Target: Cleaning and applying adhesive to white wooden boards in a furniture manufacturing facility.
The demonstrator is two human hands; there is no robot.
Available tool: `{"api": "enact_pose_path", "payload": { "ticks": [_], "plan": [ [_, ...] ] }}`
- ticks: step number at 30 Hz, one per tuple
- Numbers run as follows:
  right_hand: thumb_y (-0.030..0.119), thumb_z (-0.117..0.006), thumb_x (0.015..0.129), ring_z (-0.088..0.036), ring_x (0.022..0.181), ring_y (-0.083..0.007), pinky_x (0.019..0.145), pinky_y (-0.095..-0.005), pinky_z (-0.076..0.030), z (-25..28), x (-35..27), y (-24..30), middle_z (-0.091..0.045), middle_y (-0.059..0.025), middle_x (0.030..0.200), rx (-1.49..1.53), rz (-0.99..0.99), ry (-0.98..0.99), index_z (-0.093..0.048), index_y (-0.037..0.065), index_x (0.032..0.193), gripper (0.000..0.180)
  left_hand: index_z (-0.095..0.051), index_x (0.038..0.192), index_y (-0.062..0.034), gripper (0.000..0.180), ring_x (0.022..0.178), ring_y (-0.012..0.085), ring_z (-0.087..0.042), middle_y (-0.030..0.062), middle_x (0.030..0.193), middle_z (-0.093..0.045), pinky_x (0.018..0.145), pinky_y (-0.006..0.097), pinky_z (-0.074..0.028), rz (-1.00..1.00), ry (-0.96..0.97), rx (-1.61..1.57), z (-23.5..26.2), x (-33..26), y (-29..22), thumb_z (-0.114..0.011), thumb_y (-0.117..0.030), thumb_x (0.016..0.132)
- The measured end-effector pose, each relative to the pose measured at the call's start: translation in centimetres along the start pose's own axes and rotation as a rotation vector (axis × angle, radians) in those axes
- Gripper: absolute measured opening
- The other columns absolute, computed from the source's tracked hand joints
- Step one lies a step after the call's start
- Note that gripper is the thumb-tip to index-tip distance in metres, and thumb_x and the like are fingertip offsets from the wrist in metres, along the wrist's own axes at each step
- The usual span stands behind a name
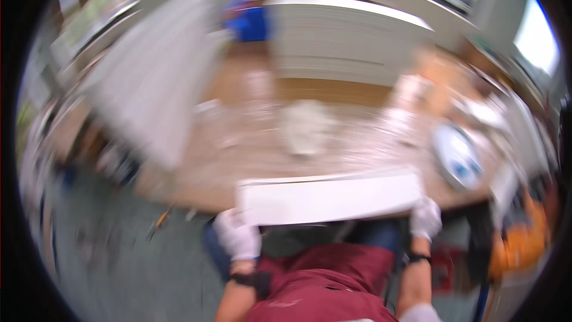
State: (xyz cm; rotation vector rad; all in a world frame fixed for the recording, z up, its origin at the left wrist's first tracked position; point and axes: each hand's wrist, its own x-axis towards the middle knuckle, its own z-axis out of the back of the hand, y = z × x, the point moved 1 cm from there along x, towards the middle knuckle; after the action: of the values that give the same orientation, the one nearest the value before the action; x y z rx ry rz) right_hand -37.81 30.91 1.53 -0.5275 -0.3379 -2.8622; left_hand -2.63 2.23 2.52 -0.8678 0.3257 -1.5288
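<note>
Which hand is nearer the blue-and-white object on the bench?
Right. The right hand grips the white panel just below the blue-and-white object; the left hand holds the far end.

- I count one long white flat panel (330,198).
- I see two white-gloved hands on it: left hand (237,235), right hand (425,217).
- I make out one blue blurred container (247,21).
- I count one round wooden table (238,161).
</note>
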Motion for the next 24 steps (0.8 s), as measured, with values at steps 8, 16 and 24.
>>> {"api": "enact_pose_path", "payload": {
  "ticks": [8,16,24],
  "plan": [
    [0.022,-0.057,0.092,-0.068,0.077,-0.0339,0.066,-0.0464,-0.055,1.8,-5.7,-4.3,-0.069,-0.0104,0.088,0.450,-0.208,-0.274,-0.065,0.014,0.098,0.012,-0.048,0.141,-0.0046,0.060,0.132,0.0427,-0.041,0.0227,0.146,-0.044,0.108,0.058,-0.032,-0.767,0.433,0.739,-7.4,-0.2,-5.3,-0.048,-0.047,0.098],
    [0.025,-0.057,0.093,-0.068,0.080,-0.0343,0.071,-0.0477,-0.055,3.1,-7.5,-7.5,-0.070,-0.0117,0.091,0.470,-0.345,-0.230,-0.067,0.014,0.100,0.017,-0.035,0.150,0.0009,0.071,0.145,0.0403,-0.027,0.0239,0.160,-0.026,0.121,0.053,-0.013,-0.946,0.671,0.607,-11.7,-8.5,-16.2,-0.049,-0.045,0.098],
    [0.019,-0.058,0.088,-0.069,0.080,-0.0305,0.068,-0.0443,-0.055,0.0,-3.6,6.6,-0.069,-0.0132,0.095,0.585,0.249,0.094,-0.064,0.014,0.125,0.038,-0.036,0.150,-0.0003,0.069,0.145,0.0424,-0.027,0.0247,0.159,-0.029,0.120,0.054,-0.013,-1.015,0.714,0.473,-11.6,-7.7,-16.5,-0.049,-0.042,0.097]
  ]
}}
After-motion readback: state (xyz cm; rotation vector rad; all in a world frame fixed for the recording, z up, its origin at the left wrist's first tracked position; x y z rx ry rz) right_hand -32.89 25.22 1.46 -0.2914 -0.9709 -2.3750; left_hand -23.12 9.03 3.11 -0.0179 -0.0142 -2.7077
